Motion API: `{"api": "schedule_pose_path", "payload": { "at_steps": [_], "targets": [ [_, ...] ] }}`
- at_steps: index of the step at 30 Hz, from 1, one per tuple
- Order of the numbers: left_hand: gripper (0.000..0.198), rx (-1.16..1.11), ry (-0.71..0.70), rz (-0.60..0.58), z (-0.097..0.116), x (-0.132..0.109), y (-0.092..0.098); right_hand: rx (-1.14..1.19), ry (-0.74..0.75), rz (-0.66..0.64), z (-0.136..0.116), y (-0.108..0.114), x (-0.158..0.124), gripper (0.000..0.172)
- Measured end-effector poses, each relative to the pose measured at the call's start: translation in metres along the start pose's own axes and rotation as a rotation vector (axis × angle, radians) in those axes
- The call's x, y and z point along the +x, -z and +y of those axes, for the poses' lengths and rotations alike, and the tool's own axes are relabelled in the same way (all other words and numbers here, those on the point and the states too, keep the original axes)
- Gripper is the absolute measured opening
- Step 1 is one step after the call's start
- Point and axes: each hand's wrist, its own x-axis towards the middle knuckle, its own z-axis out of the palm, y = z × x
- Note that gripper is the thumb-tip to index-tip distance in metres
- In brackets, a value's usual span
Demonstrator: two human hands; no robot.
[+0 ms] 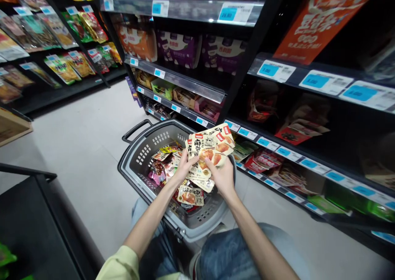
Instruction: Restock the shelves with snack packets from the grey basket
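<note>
Both my hands hold a fanned bunch of cream-coloured snack packets (202, 150) with red corner labels and pictures of orange-brown food. My left hand (184, 167) grips the bunch at its left side, thumb across the front. On the right side, my right hand (222, 174) is closed on the same packets, its thumb also on the front. Directly below is a grey plastic shopping basket (135, 180) with a dark handle. Inside lie many small colourful snack packets, including one cream packet (190, 195) beneath my hands.
Black shelves with price tags (277, 71) run along the right, holding packaged snacks and an orange box (321, 23). Purple cartons (177, 49) stand on the shelf ahead. Hanging snack bags (61, 68) fill the left rack. A black stand (33, 222) is at lower left, a cardboard box (14, 126) above it.
</note>
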Motion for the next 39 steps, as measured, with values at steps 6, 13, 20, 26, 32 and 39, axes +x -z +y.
{"api": "schedule_pose_path", "payload": {
  "at_steps": [6,13,20,26,32,39],
  "targets": [
    [0.058,-0.079,-0.005,0.022,-0.005,-0.002,-0.007,-0.223,0.042,-0.025,0.001,0.004,-0.004,0.047],
    [0.074,0.138,-0.154,0.028,-0.004,-0.006,-0.011,-0.188,0.070,0.086,0.003,0.004,-0.001,0.046],
    [0.088,0.440,-0.333,0.122,0.000,-0.007,-0.005,-0.116,0.055,0.019,0.004,0.001,-0.007,0.050],
    [0.087,0.458,-0.381,0.165,0.001,-0.004,-0.003,-0.101,0.041,0.017,0.007,0.002,-0.004,0.052],
    [0.081,0.515,-0.312,0.247,-0.002,-0.003,-0.002,-0.062,0.031,0.063,0.012,0.003,-0.002,0.052],
    [0.066,0.567,-0.287,0.299,0.005,-0.011,-0.012,-0.065,0.044,0.068,0.014,0.003,-0.002,0.051]
  ]
}}
